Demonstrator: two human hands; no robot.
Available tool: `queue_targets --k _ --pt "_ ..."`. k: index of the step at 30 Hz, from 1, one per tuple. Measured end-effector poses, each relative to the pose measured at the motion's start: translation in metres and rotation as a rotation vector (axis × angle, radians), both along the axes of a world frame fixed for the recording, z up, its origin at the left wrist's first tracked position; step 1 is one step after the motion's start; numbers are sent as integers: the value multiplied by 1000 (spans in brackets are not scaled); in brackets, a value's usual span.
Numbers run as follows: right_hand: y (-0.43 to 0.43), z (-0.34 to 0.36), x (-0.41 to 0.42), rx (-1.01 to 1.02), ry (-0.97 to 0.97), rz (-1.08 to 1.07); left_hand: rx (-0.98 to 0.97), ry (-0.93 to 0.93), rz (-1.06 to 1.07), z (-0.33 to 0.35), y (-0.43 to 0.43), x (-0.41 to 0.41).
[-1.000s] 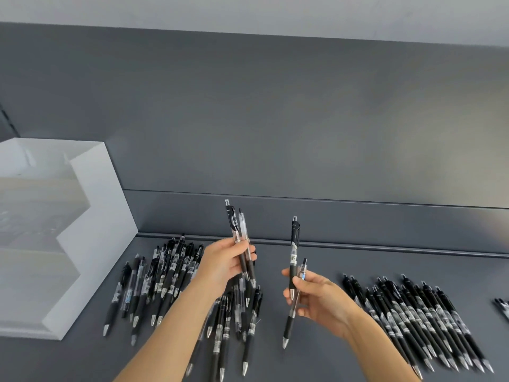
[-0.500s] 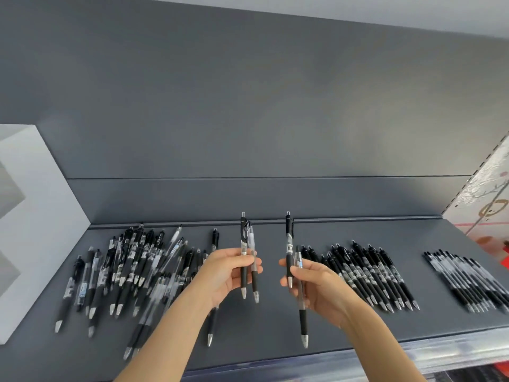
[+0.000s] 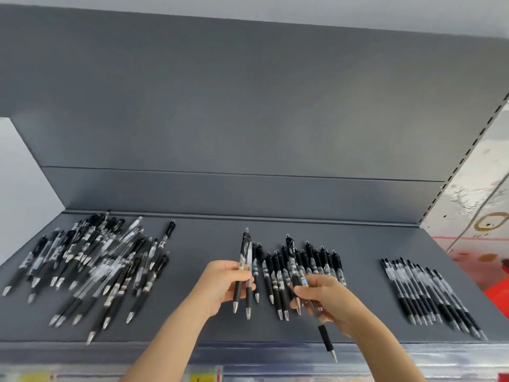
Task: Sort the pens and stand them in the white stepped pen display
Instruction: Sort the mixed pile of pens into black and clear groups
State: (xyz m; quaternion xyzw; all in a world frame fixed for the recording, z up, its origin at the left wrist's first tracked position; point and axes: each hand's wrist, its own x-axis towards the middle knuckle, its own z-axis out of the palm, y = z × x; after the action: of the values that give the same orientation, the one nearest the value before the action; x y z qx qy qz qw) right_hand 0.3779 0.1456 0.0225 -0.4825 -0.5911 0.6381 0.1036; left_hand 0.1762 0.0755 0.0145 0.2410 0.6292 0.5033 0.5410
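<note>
Head view: two pens are gripped in the left hand, thumb and fingers curled round the barrels. They are held side by side, nearly upright, tips down, above the grey shelf. Over on the other side, the right hand is closed on two more. A dark pen is held upright with its clip end up. A slanted pen is pinched lower down, its black grip and metal tip angled past the shelf's front edge. A loose heap of pens is spread across the left of the shelf, crossed over one another. A middle row of pens is laid out just behind the right hand, tips toward the front. A right-hand row of pens is lined up well apart from it. Only a plain side of the white display is caught at the far left edge; its steps cannot be made out.
</note>
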Motion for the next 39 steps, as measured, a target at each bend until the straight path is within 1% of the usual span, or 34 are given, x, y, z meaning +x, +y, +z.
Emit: queue_targets --k 6,11,14,20,26,30,32,36,39 --pt "17 -1 32 -115 83 47 29 -58 -27 7 12 40" --pt "23 -2 44 -103 102 61 16 -32 -26 6 21 43" --pt "25 -3 45 -82 60 56 -1 -1 4 4 22 40" --pt "21 -9 22 12 -70 102 -69 119 69 -4 10 19" --pt "21 -18 -1 195 -206 94 -85 134 81 -9 4 13" --pt "24 -16 1 364 -311 56 -66 128 74 -8 5 16" --pt "26 -12 3 404 -335 52 -52 148 60 -6 8 19" --pt "28 -2 5 328 -274 51 -13 179 38 -2 14 28" --pt "29 4 0 216 -101 -2 16 182 62 -1 20 37"
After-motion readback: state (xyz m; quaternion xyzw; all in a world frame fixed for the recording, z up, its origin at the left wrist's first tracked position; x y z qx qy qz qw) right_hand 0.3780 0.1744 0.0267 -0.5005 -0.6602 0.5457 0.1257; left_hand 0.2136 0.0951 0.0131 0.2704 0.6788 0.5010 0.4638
